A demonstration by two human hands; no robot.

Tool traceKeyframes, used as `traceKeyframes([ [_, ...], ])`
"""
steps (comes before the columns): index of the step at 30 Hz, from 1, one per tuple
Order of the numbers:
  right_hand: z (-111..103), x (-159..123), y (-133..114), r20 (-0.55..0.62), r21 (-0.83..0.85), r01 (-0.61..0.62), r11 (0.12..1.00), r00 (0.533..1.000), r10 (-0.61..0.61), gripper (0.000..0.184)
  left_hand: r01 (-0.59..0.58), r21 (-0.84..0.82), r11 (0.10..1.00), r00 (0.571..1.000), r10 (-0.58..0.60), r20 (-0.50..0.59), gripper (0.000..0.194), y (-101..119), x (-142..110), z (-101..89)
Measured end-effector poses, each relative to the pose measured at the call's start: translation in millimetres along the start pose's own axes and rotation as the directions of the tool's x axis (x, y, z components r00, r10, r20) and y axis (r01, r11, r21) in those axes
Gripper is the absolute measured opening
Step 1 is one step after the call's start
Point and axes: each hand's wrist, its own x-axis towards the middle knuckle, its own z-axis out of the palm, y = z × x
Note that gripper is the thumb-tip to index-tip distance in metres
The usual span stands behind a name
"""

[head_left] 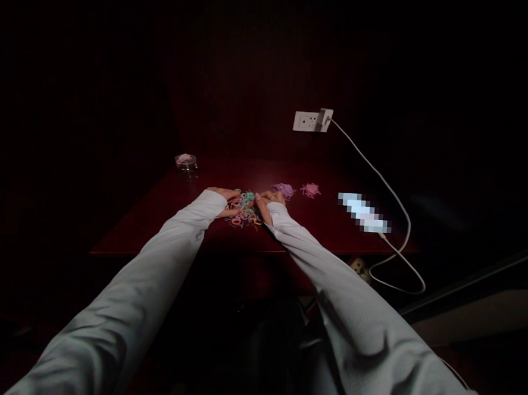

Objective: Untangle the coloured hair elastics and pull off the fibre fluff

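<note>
A mixed heap of small coloured elastic bands (246, 215), green, yellow, purple and grey, lies on a dark red table (155, 226). At the heap's left edge is my left hand (225, 196), its thumb and fingers apart around some of the bands. My right hand (270, 199) is on the right side of the heap with its fingers curled in. Whatever those fingers hold is too small to make out. Just beyond the right hand lies a purple pile of bands (284, 190), partly behind it. A separate pink pile (310, 190) lies farther right.
A clear round container (186, 162) with something pale pink on top stands at the table's far left. On the right lies a blurred, lit phone-like device (364, 212). Its white cable (384, 178) runs to a charger (325, 119) in the wall socket (304, 122).
</note>
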Motion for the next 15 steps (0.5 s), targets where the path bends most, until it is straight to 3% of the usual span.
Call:
traceKeyframes([
  [10, 3, 0, 3, 0.005, -0.029, 0.021, 0.999, 1.0, -0.021, 0.047, -0.04, -0.093, 0.995, 0.999, 0.038, -0.022, 0.025, -2, 1, 4.4],
  [15, 1, 1, 3, -0.019, -0.052, 0.034, 0.998, 0.999, -0.035, 0.043, 0.074, -0.264, 0.962, 0.986, -0.11, -0.122, 0.029, -4, 6, 11.9],
])
